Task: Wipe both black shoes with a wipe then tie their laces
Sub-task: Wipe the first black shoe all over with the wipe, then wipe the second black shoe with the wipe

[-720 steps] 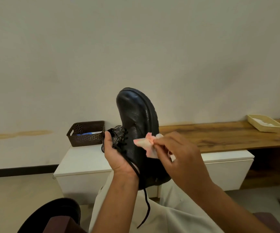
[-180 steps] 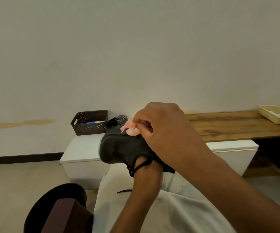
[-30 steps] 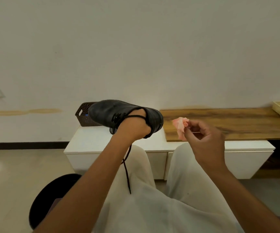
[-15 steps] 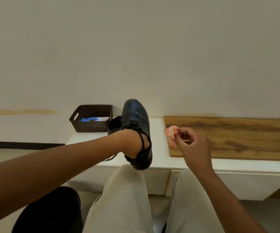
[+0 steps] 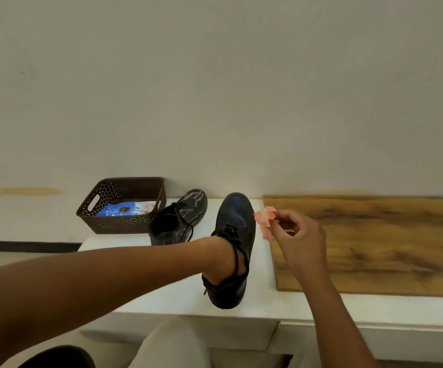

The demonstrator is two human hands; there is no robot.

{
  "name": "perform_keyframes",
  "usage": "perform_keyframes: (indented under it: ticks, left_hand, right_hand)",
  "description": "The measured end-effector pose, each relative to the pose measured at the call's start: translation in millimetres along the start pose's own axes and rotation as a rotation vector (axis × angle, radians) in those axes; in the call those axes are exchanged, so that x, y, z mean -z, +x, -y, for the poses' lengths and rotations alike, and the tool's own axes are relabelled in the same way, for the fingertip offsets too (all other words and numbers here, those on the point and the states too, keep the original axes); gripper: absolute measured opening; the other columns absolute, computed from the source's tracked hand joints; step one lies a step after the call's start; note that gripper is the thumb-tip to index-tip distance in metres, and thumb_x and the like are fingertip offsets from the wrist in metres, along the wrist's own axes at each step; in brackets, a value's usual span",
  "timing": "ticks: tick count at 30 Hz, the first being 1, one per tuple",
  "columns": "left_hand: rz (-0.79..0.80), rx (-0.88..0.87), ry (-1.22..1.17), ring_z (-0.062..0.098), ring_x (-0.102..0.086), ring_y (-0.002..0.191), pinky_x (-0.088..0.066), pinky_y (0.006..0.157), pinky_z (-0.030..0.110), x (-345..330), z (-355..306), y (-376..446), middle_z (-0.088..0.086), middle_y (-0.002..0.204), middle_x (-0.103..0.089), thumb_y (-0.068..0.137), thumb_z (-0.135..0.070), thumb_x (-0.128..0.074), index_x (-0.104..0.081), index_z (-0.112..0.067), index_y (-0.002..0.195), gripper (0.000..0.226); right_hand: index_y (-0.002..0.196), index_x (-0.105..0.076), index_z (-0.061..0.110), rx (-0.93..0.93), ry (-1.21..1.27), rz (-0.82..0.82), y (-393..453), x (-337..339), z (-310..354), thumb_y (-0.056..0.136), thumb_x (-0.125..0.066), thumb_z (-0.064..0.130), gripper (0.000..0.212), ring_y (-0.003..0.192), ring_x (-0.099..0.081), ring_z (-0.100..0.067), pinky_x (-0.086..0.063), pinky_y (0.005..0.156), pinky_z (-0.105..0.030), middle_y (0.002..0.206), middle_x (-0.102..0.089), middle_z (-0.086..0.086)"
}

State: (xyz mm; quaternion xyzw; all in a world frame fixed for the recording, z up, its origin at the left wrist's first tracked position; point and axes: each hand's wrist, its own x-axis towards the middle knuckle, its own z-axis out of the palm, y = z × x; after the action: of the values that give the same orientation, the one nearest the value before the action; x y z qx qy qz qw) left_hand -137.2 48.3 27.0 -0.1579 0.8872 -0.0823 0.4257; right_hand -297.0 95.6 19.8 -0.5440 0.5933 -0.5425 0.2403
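Both my forearms (image 5: 114, 274) are bare from the lower edge of the view up to the wrists, with no sleeve, watch or band showing on either. My fingers (image 5: 285, 217) carry no rings that I can see. I wear light cream trousers (image 5: 172, 343), the cloth smooth and plain over the knee.

shoe on my left hand (image 5: 235, 227): black, with a bluish sheen on the toe and black laces
other shoe (image 5: 179, 217): black, streaked with pale grey shine
wipe (image 5: 266, 221): pink-orange
basket (image 5: 120, 205): dark brown, dotted all over with small holes
packet in the basket (image 5: 120, 209): blue and white
cabinet top (image 5: 262, 301): white
board (image 5: 374, 245): brown wood grain
wall (image 5: 215, 88): off-white
my trousers (image 5: 169, 343): cream
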Motion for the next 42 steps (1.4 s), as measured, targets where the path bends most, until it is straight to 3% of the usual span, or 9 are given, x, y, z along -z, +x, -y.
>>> perform_keyframes:
  ticks: [3,12,19,23,28,31,34,37,42]
  left_hand:
    - [-0.045,-0.022,0.002,0.024,-0.057,0.088,-0.040,0.074,0.029,-7.1,20.0,21.1,0.003,0.093,-0.056,0.090,-0.016,-0.059,-0.070,-0.011,0.106,0.020]
    - [-0.083,-0.012,-0.114,0.022,-0.054,0.090,-0.038,0.076,0.026,-9.2,71.0,68.8,0.007,0.115,-0.065,0.093,-0.017,-0.059,-0.064,-0.010,0.120,0.028]
    - [-0.065,-0.024,-0.144,0.023,-0.057,0.093,-0.041,0.078,0.027,-3.7,99.2,96.0,0.008,0.113,-0.063,0.095,-0.018,-0.058,-0.061,-0.010,0.121,0.028]
    - [-0.023,-0.008,-0.234,0.028,-0.058,0.107,-0.046,0.089,0.031,3.7,111.0,101.1,0.010,0.111,-0.056,0.097,-0.016,-0.055,-0.055,-0.006,0.130,0.034]
    - [-0.050,0.112,-0.288,0.021,-0.056,0.096,-0.043,0.082,0.025,5.1,115.0,102.5,0.009,0.123,-0.062,0.098,-0.020,-0.056,-0.056,-0.010,0.131,0.034]
    - [-0.126,0.292,-0.399,0.021,-0.065,0.103,-0.052,0.083,0.030,4.3,113.9,101.5,0.000,0.107,-0.065,0.101,-0.030,-0.049,-0.065,-0.016,0.120,0.028]
    - [-0.116,0.266,-0.493,0.019,-0.066,0.087,-0.050,0.065,0.023,-2.3,115.9,89.9,-0.005,0.088,-0.061,0.096,-0.026,-0.057,-0.067,-0.020,0.111,0.019]
    - [-0.250,0.198,-0.551,0.018,-0.063,0.076,-0.039,0.058,0.018,-13.4,117.9,71.8,-0.002,0.086,-0.064,0.091,-0.022,-0.061,-0.065,-0.021,0.108,0.017]
    - [-0.526,0.285,-0.761,0.015,-0.062,0.083,-0.049,0.069,0.029,-21.6,98.0,30.4,-0.004,0.094,-0.066,0.086,-0.030,-0.071,-0.067,-0.020,0.105,0.021]
  right_hand:
    - [0.098,-0.076,0.037,-0.030,0.030,-0.010,23.2,-11.3,-14.9,0.092,-0.076,0.028,0.011,0.081,-0.071,-0.001,-0.058,0.072,-0.021,0.085,-0.075,0.019]
    - [0.096,-0.074,0.037,-0.039,0.007,-0.073,88.8,-38.7,-39.7,0.093,-0.076,0.027,0.010,0.082,-0.069,0.001,-0.057,0.069,-0.017,0.087,-0.074,0.018]
    - [0.094,-0.072,0.043,-0.061,0.053,-0.102,95.8,-31.1,-52.3,0.091,-0.079,0.029,0.015,0.083,-0.071,-0.003,-0.059,0.071,-0.020,0.086,-0.075,0.018]
    - [0.095,-0.073,0.041,-0.076,0.066,-0.134,97.3,-24.5,-56.5,0.090,-0.080,0.029,0.014,0.084,-0.071,-0.001,-0.059,0.070,-0.018,0.086,-0.075,0.018]
    - [0.100,-0.072,0.039,-0.088,0.047,-0.150,100.0,-20.0,-57.7,0.090,-0.079,0.030,0.015,0.085,-0.070,0.004,-0.057,0.069,-0.013,0.089,-0.074,0.020]
    - [0.100,-0.073,0.038,-0.084,0.047,-0.150,100.0,-20.3,-55.8,0.090,-0.080,0.030,0.014,0.085,-0.070,0.003,-0.058,0.070,-0.015,0.089,-0.074,0.020]
    - [0.095,-0.075,0.037,-0.071,0.067,-0.149,99.1,-25.1,-50.5,0.090,-0.080,0.029,0.011,0.081,-0.071,-0.001,-0.060,0.070,-0.020,0.085,-0.075,0.017]
    - [0.092,-0.075,0.038,-0.052,0.072,-0.124,96.0,-31.1,-42.7,0.091,-0.080,0.028,0.011,0.079,-0.071,-0.002,-0.061,0.072,-0.024,0.083,-0.075,0.018]
    - [0.090,-0.072,0.041,-0.004,0.047,-0.090,92.0,-37.2,-26.6,0.091,-0.079,0.028,0.014,0.080,-0.071,-0.002,-0.062,0.074,-0.030,0.084,-0.075,0.017]
